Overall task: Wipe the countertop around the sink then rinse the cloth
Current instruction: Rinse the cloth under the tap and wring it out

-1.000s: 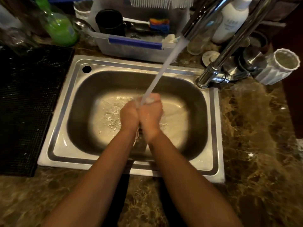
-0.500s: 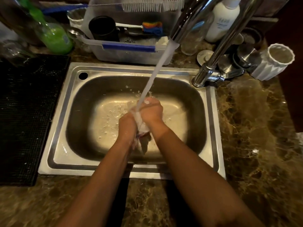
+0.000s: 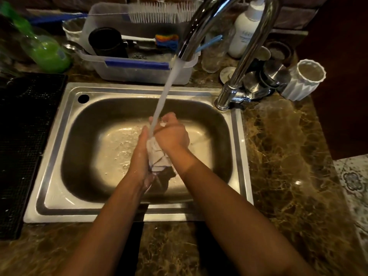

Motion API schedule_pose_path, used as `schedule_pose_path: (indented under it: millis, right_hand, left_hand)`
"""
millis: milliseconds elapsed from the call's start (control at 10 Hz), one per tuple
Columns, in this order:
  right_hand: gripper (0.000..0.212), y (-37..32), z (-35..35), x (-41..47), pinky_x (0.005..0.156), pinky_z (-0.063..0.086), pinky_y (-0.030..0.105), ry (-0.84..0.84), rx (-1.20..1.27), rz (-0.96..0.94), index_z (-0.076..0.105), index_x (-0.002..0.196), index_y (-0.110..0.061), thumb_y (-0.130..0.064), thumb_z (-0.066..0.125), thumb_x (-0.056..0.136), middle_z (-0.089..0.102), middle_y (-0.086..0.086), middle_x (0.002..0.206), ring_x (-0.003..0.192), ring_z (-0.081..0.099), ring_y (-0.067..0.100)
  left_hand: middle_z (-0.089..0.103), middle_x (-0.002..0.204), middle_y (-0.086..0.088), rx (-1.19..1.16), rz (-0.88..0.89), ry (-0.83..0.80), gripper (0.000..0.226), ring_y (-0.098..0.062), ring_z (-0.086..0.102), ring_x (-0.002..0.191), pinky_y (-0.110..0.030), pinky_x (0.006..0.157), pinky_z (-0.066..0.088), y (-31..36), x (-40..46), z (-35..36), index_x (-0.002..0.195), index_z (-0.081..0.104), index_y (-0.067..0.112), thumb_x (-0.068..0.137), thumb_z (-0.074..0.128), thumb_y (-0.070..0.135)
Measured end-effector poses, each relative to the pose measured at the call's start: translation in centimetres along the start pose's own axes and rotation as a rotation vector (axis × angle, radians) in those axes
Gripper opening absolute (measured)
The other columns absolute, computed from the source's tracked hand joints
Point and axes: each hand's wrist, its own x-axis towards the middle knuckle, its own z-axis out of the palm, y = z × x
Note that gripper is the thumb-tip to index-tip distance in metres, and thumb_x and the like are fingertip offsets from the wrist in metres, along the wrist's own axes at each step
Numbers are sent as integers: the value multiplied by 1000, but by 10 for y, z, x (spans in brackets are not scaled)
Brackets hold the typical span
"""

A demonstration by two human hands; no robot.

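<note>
Over the sink [image 3: 59,156], both hands [image 3: 155,148] grip the cloth [image 3: 158,156].

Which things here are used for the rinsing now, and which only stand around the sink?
In use: cloth, left hand, right hand, water stream, faucet, sink.

Standing by: green bottle, plastic tub, white ribbed cup, lotion bottle, black mat.
</note>
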Motion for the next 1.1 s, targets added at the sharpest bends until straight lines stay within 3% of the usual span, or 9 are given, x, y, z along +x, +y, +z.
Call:
schedule_pose_path:
  millis: [100,300,400,600,700,800,900,1000,1100]
  right_hand:
    - [62,8,-25,-9,106,47,48,24,-68,-69,41,149,-24,-58,50,99,52,7,147,134,51,31]
    - [65,38,-122,-15,123,26,45,576,-14,-193,39,154,-14,-36,55,95,25,10,167,153,22,28]
    - [72,45,-152,5,127,21,44,619,114,-118,32,158,-8,-34,56,95,23,13,168,156,18,29]
    - [83,42,-155,21,120,38,43,521,338,-91,29,160,-14,-43,56,86,50,14,154,141,48,31]
    - [80,38,-146,10,125,24,36,506,264,-129,22,162,-12,-33,60,95,29,8,168,155,26,23]
    - [75,38,-131,-18,127,24,46,603,154,-301,28,159,-13,-34,59,94,25,7,168,156,20,21]
    - [62,34,-96,-51,119,38,48,243,145,-505,41,152,-28,-49,57,96,40,-2,159,147,37,14]
    - [66,31,-74,-60,113,46,45,-213,63,-507,41,150,-39,-58,65,92,49,-11,152,136,47,7]
    - [89,31,-76,-48,110,48,45,-296,-68,-454,35,152,-38,-69,73,78,50,-11,151,134,50,12]
  left_hand:
    - [79,92,1,-12,15,-87,33,-16,77,78,-31,68,64,12,-7,7,118,70,18,97,63,42]
    - [67,80,-11,78,128,-28,10,-20,62,66,-24,51,50,24,-13,6,102,68,8,93,62,7]
    - [73,90,-13,56,165,-11,15,-22,71,78,-33,71,58,27,-19,10,107,69,11,94,63,7]
    - [76,102,-15,47,187,-9,20,-26,74,90,-40,88,57,33,-24,15,115,65,11,95,68,12]
    - [75,115,-17,103,184,-11,24,-30,74,101,-43,94,57,34,-26,16,119,66,11,96,70,18]
    - [76,116,-14,184,193,-47,21,-30,75,108,-43,98,59,36,-29,19,115,68,17,97,71,25]
    - [79,106,-7,304,230,-98,21,-25,77,101,-40,92,61,41,-34,22,111,71,19,96,71,34]
    - [79,105,-8,415,267,-170,38,-27,76,102,-41,92,60,48,-36,22,113,75,16,94,69,47]
    - [77,113,-10,462,250,-198,59,-30,75,107,-42,93,60,56,-40,17,120,74,16,85,66,63]
